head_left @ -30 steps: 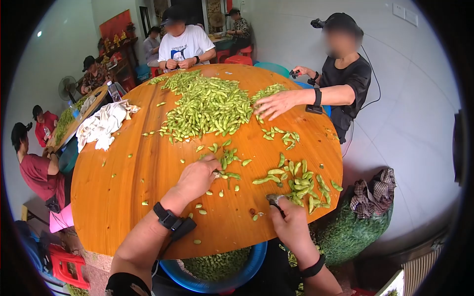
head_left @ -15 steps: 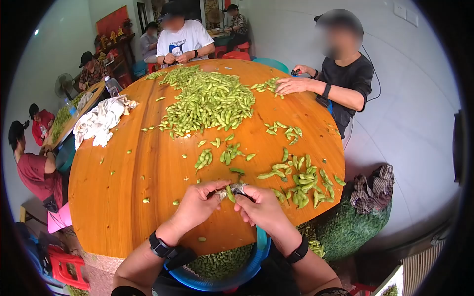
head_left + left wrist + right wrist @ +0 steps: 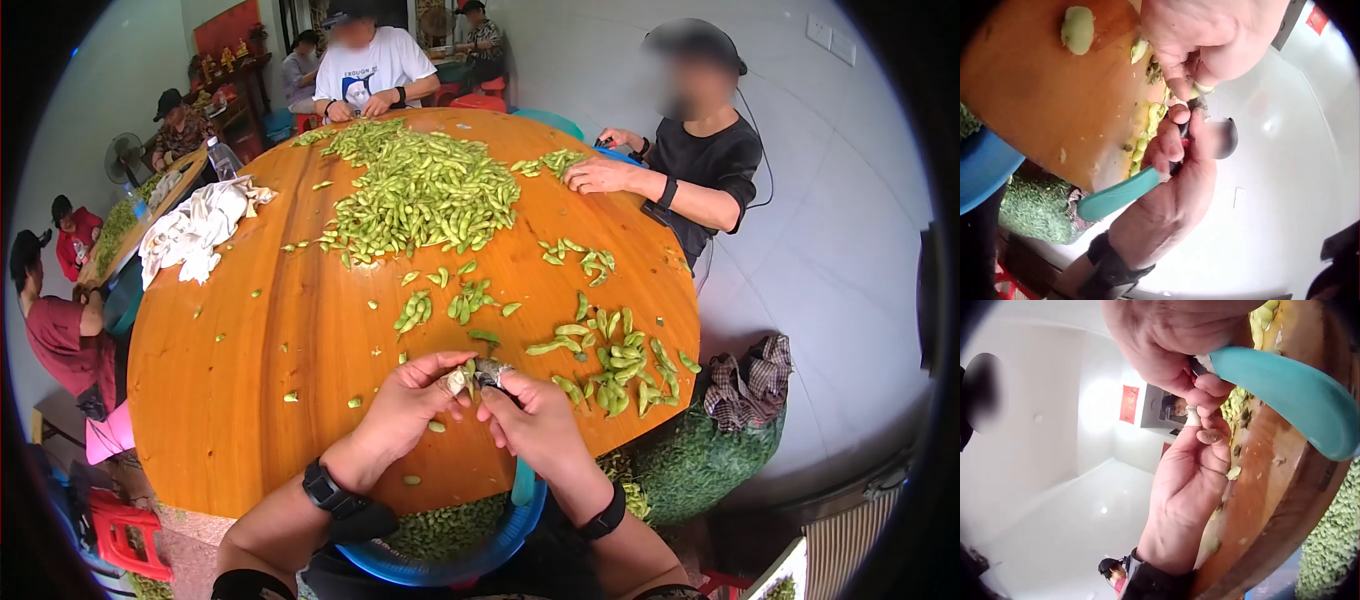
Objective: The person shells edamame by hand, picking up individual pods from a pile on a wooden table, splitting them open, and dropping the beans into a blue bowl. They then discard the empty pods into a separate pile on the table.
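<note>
Above the table's near edge, my left hand pinches a green soybean pod between thumb and fingers. Something whitish covers the tip of that thumb. Close against it, my right hand grips a hand tool with a curved teal handle; its dark and metallic head sits right at the pod, partly hidden by fingers. Both hands meet fingertip to fingertip in the wrist views. Below them stands a blue basin of shelled beans.
A large pile of pods covers the far middle of the round wooden table. A smaller pod group lies right of my hands. White cloth lies at left. A person works at the right, another opposite.
My left hand has come back from the loose pods to meet my right hand, which moved in from the right. A pod is now between them, at the tool's head.
</note>
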Available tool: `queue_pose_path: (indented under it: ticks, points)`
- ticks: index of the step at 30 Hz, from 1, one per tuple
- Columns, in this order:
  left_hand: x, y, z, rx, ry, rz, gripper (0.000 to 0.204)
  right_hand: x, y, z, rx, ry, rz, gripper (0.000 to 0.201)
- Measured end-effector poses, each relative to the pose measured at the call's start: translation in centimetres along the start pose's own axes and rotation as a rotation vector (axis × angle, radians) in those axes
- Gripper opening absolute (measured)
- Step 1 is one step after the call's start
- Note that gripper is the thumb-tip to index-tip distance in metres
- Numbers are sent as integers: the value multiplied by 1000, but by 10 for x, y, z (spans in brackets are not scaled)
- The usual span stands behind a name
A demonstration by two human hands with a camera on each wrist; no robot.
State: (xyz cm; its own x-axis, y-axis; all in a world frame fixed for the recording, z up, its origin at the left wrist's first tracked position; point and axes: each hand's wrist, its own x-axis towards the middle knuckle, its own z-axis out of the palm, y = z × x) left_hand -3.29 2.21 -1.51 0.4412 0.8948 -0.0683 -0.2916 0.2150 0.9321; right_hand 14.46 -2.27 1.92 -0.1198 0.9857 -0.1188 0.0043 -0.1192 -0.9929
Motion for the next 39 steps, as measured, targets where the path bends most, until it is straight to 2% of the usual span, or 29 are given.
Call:
queue_pose_path:
  ticks: [1,6,10,12,13,15,16,18,21,24,28,30,31,33,34,36,37,39]
  points:
    - [1,1,1,-3,-5,2,33,0,0,-1,-4,4,-1,11]
    - [-8,9,12,333,33,2,38,-5,0,-5,-54,-10,4,12]
    - [-12,16,20,285,30,-27,34,-7,4,-3,-89,13,-85,11]
    - [-11,9,16,199,-16,63,33,-8,7,-2,-182,30,-206,11]
    - [-10,5,14,198,-15,64,33,-9,6,-3,-183,28,-206,11]
    - [-8,2,14,417,-21,264,37,-11,2,-5,-152,-4,-91,10]
    - [-9,4,15,417,-21,265,37,-12,2,-5,-153,-4,-92,10]
    - [-12,12,20,978,5,467,42,-14,2,-4,-111,8,-63,10]
    - [-13,10,22,1035,33,533,44,-14,13,-3,-232,22,-166,10]
    - [-12,5,20,1066,48,575,45,-16,12,-1,-157,14,-80,9]
    - [-14,8,21,1055,14,574,44,-17,12,3,-96,51,-66,9]
    - [-14,7,21,1057,-2,544,45,-13,23,6,-136,116,-189,9]
    - [-13,7,20,1054,-3,546,45,-11,27,7,-138,118,-189,9]
    - [-13,4,20,1044,10,543,47,-8,32,8,-245,176,-372,10]
    - [-14,3,20,1040,9,542,47,-8,31,7,-247,178,-369,10]
    - [-14,3,20,1103,-24,529,45,-8,24,5,-134,168,-197,11]
    - [-13,3,19,1098,-29,532,45,-9,21,5,-137,174,-196,11]
    - [-11,3,16,720,-79,315,39,-12,14,6,-129,154,-177,12]
